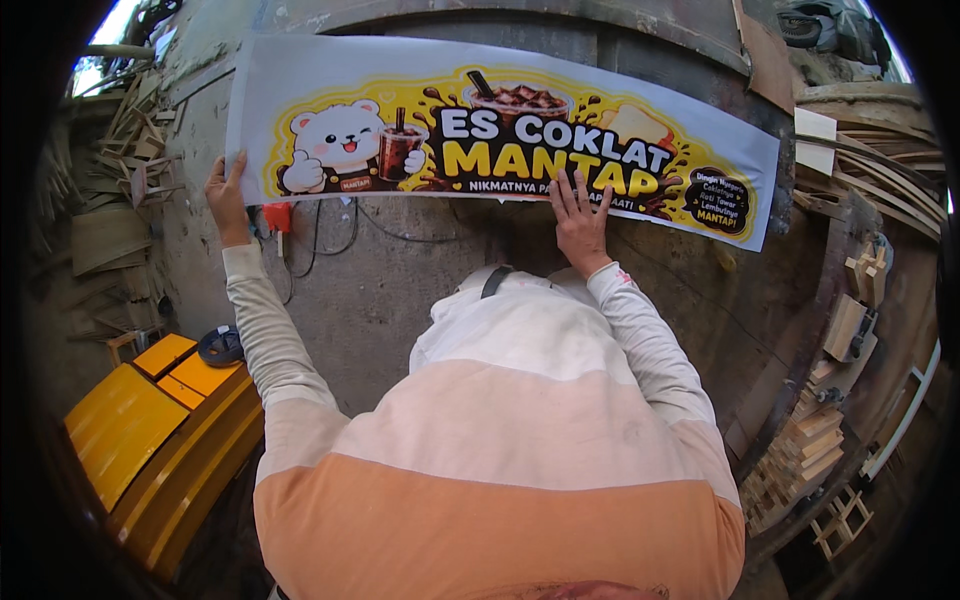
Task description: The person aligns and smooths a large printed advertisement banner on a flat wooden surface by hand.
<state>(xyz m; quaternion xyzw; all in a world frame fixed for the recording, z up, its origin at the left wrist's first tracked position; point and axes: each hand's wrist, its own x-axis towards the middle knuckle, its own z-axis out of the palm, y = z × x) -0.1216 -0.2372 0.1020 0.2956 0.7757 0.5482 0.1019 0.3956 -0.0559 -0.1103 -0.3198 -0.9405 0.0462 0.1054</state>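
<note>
A long printed banner [370,90] with a cartoon bear, iced drinks and a yellow-and-black design is spread over the far side of a grey work surface. Its backing is white and its lower edge faces me. At its lower left corner, my left hand [228,205] pinches the edge, partly hidden by the sheet. My right hand [582,230] rests on the lower edge, right of the middle, fingers spread flat over the print. A small red thing [277,216] lies just below the banner, near my left hand.
A dark cable [385,236] runs across the grey surface [370,320] below the banner. Orange-yellow panels [125,430] with a black coil [220,345] stand at near left. Wood scraps [140,130] pile at far left; stacked wood pieces [815,440] and curved strips [880,155] line the right.
</note>
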